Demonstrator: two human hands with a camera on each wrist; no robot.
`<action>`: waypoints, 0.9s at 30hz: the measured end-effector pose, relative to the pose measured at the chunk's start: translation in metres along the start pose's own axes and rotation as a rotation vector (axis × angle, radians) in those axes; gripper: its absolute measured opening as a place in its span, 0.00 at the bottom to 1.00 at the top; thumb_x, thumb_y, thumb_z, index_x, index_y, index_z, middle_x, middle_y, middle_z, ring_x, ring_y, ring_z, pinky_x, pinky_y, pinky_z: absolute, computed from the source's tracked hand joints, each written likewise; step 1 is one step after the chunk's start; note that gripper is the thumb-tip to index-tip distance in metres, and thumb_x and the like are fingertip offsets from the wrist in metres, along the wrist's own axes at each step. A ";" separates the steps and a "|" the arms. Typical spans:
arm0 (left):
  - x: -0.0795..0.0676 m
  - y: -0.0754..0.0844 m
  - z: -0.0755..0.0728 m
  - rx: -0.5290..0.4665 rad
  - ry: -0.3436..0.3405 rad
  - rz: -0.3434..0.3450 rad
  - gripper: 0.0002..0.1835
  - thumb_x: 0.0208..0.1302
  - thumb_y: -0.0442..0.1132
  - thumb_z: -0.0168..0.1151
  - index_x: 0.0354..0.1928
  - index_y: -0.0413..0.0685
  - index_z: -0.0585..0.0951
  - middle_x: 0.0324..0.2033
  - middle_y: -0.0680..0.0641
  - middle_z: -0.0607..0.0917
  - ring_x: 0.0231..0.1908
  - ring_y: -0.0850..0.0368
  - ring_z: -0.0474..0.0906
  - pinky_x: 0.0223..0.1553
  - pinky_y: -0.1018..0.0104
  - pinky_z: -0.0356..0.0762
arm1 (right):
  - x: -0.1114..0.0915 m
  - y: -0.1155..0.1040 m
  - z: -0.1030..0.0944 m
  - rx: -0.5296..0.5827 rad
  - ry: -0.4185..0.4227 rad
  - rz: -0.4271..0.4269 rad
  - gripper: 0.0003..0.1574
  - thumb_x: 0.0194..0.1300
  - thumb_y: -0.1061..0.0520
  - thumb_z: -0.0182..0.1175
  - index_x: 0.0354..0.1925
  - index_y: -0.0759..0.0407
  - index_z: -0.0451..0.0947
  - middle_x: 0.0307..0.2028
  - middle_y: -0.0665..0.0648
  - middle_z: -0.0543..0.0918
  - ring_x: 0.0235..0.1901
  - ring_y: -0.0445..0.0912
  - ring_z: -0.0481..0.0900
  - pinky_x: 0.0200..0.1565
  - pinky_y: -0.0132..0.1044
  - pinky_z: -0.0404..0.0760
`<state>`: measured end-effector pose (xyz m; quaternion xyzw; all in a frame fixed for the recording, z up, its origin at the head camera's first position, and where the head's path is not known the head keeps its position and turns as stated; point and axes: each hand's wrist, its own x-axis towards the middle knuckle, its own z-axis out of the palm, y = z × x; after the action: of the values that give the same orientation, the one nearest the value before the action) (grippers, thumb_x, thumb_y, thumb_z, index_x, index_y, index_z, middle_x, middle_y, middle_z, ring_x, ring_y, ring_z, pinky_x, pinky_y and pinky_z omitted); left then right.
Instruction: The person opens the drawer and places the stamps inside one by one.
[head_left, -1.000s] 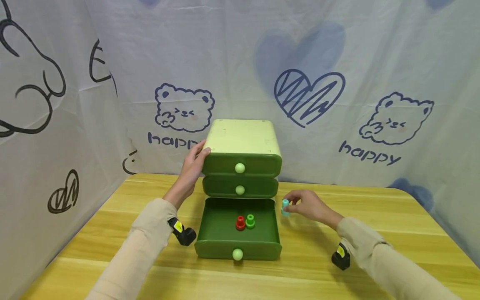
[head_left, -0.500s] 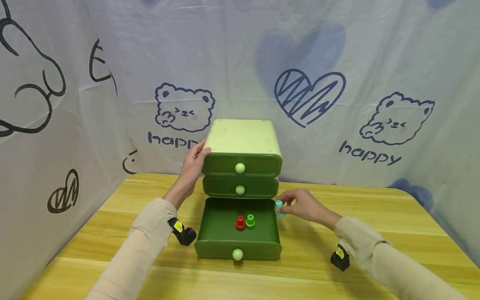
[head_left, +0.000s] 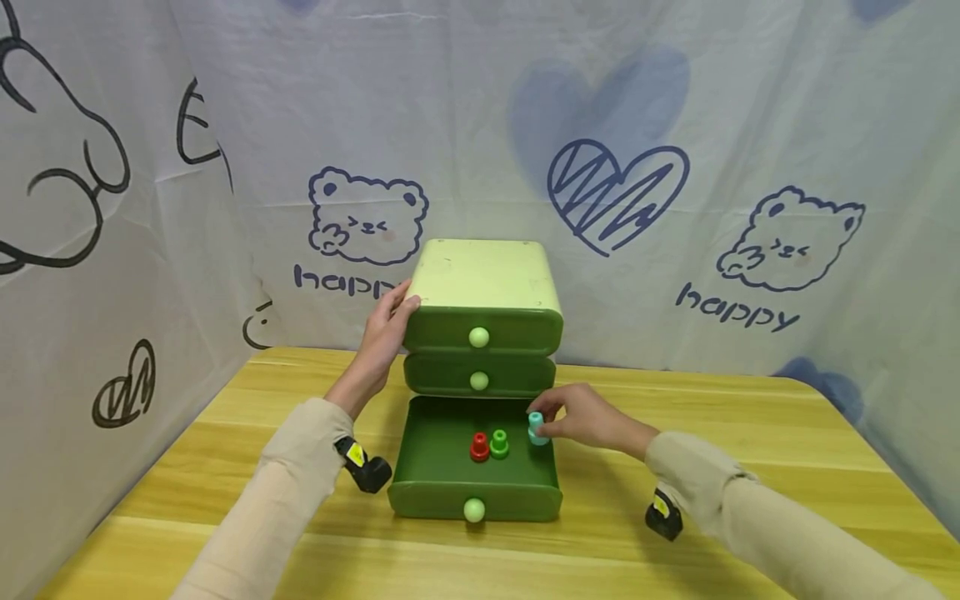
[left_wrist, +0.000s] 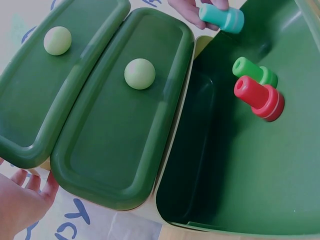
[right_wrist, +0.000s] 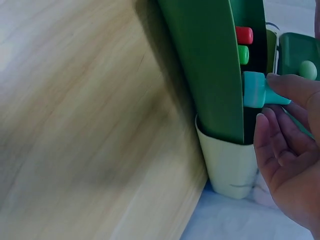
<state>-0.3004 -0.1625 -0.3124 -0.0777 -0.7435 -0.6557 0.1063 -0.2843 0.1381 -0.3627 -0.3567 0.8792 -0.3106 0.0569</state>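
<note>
My right hand (head_left: 588, 417) pinches a light blue stepped plastic peg (head_left: 537, 428) between thumb and fingers, just inside the right side of the pulled-out bottom drawer (head_left: 476, 500). In that drawer a red peg (head_left: 479, 447) and a green peg (head_left: 499, 444) of the same shape stand upright side by side. My left hand (head_left: 381, 337) rests on the upper left side of the small green drawer cabinet (head_left: 483, 275), fingers along its side and thumb at the front corner. The left wrist view shows the blue peg (left_wrist: 222, 18) tilted beyond the green one.
Above the bottom drawer are two closed drawers with round pale knobs (head_left: 478, 337). The cabinet stands on a wooden table (head_left: 675, 500) near the white printed cloth (head_left: 480, 125) at the back. The drawer's right wall (right_wrist: 210, 70) rises beside the right hand.
My right hand has carried the blue peg leftward from beside the drawer, over its right wall, to inside it. The left hand stays on the cabinet.
</note>
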 end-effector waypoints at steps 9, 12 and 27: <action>0.001 -0.002 -0.001 -0.002 -0.006 0.006 0.32 0.73 0.48 0.47 0.75 0.47 0.56 0.70 0.42 0.61 0.67 0.47 0.57 0.66 0.53 0.57 | 0.014 -0.007 0.008 -0.020 -0.081 -0.023 0.12 0.56 0.64 0.69 0.41 0.64 0.84 0.31 0.48 0.84 0.31 0.38 0.78 0.32 0.30 0.78; 0.001 -0.002 0.000 -0.002 -0.009 0.004 0.32 0.73 0.49 0.47 0.75 0.47 0.56 0.70 0.43 0.60 0.67 0.47 0.57 0.66 0.53 0.57 | 0.017 -0.007 0.011 -0.027 -0.100 -0.013 0.11 0.55 0.64 0.70 0.39 0.63 0.84 0.31 0.48 0.84 0.32 0.38 0.79 0.33 0.30 0.79; 0.001 -0.003 -0.001 -0.014 -0.010 0.007 0.32 0.73 0.50 0.47 0.74 0.48 0.56 0.69 0.43 0.61 0.67 0.47 0.58 0.66 0.53 0.58 | 0.030 -0.010 0.023 -0.122 -0.132 -0.039 0.09 0.52 0.66 0.70 0.36 0.62 0.84 0.30 0.50 0.84 0.32 0.40 0.80 0.36 0.30 0.78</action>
<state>-0.3026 -0.1635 -0.3151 -0.0844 -0.7391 -0.6601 0.1042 -0.2938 0.1014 -0.3715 -0.3964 0.8837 -0.2333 0.0866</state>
